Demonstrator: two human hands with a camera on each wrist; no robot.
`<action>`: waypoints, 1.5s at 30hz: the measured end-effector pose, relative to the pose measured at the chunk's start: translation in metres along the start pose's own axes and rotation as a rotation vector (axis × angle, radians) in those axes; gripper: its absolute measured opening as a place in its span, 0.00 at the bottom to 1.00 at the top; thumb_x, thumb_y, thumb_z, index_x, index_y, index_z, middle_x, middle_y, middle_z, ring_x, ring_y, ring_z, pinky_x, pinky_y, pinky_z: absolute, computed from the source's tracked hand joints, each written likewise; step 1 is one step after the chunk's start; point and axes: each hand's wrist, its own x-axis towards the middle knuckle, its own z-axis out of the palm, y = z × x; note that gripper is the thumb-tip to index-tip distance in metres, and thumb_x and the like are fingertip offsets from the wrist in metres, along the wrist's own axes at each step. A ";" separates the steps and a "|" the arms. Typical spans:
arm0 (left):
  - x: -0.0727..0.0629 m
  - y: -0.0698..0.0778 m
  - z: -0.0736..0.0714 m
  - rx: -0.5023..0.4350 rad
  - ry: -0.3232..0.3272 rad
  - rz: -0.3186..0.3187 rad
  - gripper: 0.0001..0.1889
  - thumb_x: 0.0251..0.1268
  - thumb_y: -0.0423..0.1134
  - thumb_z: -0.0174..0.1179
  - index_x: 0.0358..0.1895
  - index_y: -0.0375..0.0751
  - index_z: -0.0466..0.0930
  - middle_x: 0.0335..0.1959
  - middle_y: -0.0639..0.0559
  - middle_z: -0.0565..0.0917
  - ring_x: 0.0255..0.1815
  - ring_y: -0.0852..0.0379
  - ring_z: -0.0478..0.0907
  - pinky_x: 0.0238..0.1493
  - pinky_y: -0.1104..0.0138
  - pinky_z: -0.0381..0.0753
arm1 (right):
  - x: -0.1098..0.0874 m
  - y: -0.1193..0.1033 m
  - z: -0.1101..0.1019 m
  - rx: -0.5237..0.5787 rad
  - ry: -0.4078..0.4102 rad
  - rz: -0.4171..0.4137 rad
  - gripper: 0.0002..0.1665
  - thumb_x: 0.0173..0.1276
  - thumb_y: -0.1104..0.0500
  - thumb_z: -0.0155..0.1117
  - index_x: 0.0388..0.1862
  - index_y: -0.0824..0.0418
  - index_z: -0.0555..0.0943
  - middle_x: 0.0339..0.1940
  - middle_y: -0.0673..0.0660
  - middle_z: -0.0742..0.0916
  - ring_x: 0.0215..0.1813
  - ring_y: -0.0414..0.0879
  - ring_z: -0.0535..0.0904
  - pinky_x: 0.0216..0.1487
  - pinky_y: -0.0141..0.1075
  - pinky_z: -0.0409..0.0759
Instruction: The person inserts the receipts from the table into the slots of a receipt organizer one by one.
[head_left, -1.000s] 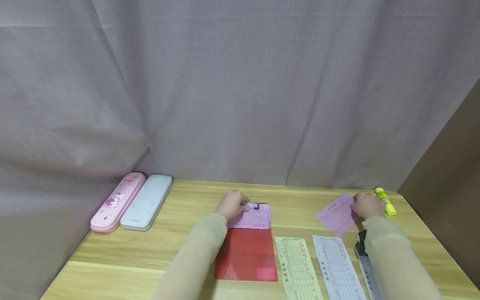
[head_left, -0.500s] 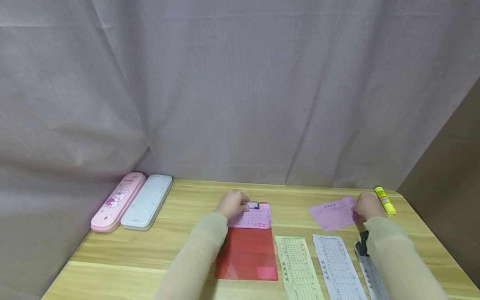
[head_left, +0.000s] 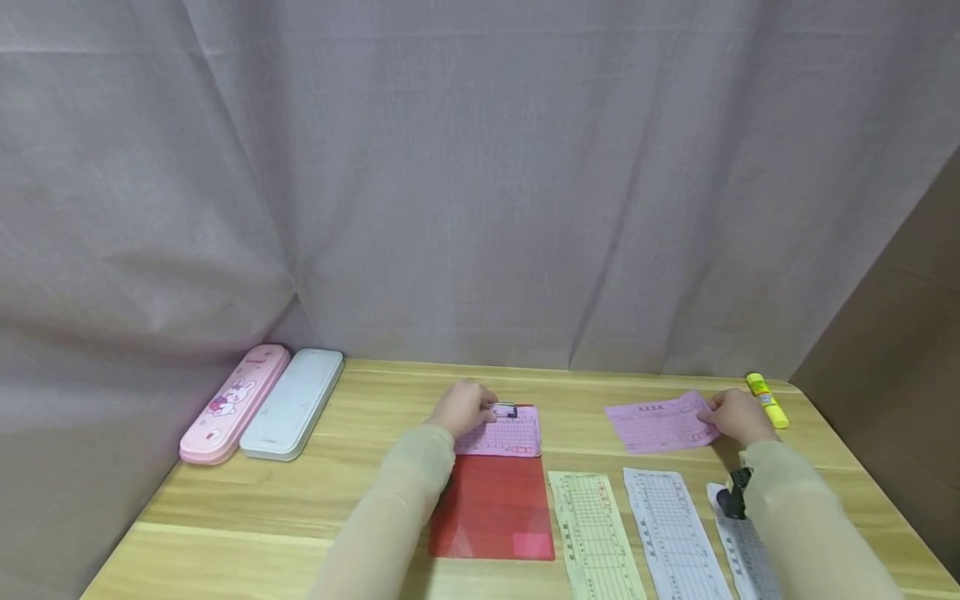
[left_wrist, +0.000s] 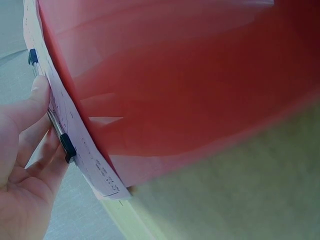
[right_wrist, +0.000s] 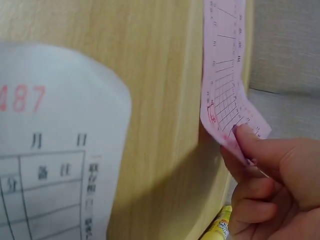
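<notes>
At the top of a red translucent folder (head_left: 491, 508), my left hand (head_left: 462, 410) grips a metal clip with black ends (head_left: 506, 411). The thumb presses the clip from one side, with the fingers behind it, as the left wrist view shows. Under the clip lies a pink receipt slip (left_wrist: 85, 145), along the folder's upper edge. To the right, my right hand (head_left: 741, 415) pinches the end of a second pink receipt slip (head_left: 660, 423) between thumb and fingers. That slip bends near the thumb in the right wrist view and stretches leftward over the table.
A yellow slip (head_left: 597, 533) and a white slip (head_left: 677, 529) lie right of the folder, with another white slip (head_left: 742, 546) partly under the right forearm. A yellow glue stick (head_left: 767, 400) lies at the back right. Pink (head_left: 235, 406) and white (head_left: 293, 406) cases lie at the left.
The pink slip in my right hand has turned from a steep slant to nearly level, and its free end has swung left. My left hand stays at the clip.
</notes>
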 end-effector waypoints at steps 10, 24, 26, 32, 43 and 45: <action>0.001 0.001 -0.002 -0.004 -0.011 -0.012 0.14 0.54 0.43 0.69 0.44 0.45 0.87 0.41 0.54 0.87 0.47 0.56 0.82 0.52 0.64 0.79 | -0.012 0.005 0.000 0.119 0.037 -0.063 0.17 0.69 0.57 0.57 0.35 0.74 0.77 0.18 0.52 0.76 0.25 0.46 0.71 0.28 0.36 0.66; 0.002 0.002 -0.002 0.003 -0.012 -0.019 0.14 0.54 0.43 0.69 0.44 0.45 0.87 0.41 0.54 0.87 0.47 0.55 0.82 0.52 0.64 0.78 | -0.029 -0.006 0.009 0.260 0.077 -0.018 0.33 0.71 0.48 0.54 0.50 0.82 0.73 0.33 0.60 0.82 0.36 0.48 0.73 0.32 0.34 0.71; 0.001 0.002 -0.002 0.003 -0.007 -0.014 0.14 0.53 0.42 0.70 0.44 0.44 0.87 0.40 0.54 0.87 0.46 0.55 0.82 0.52 0.64 0.78 | -0.031 -0.009 0.011 0.278 0.079 -0.017 0.33 0.71 0.48 0.55 0.51 0.82 0.73 0.34 0.61 0.82 0.36 0.47 0.72 0.32 0.34 0.71; 0.001 0.002 -0.001 0.004 -0.002 -0.003 0.13 0.53 0.41 0.70 0.43 0.44 0.87 0.39 0.54 0.88 0.45 0.55 0.83 0.51 0.64 0.79 | -0.037 -0.018 0.014 0.338 0.053 0.016 0.36 0.71 0.47 0.55 0.55 0.81 0.70 0.29 0.55 0.79 0.33 0.45 0.70 0.30 0.34 0.70; -0.001 0.001 0.000 -0.002 0.010 0.011 0.13 0.52 0.41 0.70 0.42 0.44 0.87 0.39 0.54 0.88 0.44 0.56 0.83 0.50 0.64 0.80 | -0.044 -0.036 0.029 0.455 0.001 0.028 0.30 0.69 0.50 0.57 0.51 0.78 0.73 0.19 0.46 0.73 0.23 0.38 0.68 0.23 0.32 0.68; -0.002 0.002 0.000 -0.008 0.010 0.004 0.13 0.52 0.41 0.70 0.42 0.44 0.87 0.39 0.54 0.88 0.44 0.56 0.83 0.49 0.65 0.80 | -0.045 -0.039 0.032 0.475 -0.017 0.035 0.28 0.69 0.50 0.58 0.50 0.77 0.74 0.17 0.46 0.73 0.21 0.38 0.67 0.22 0.32 0.67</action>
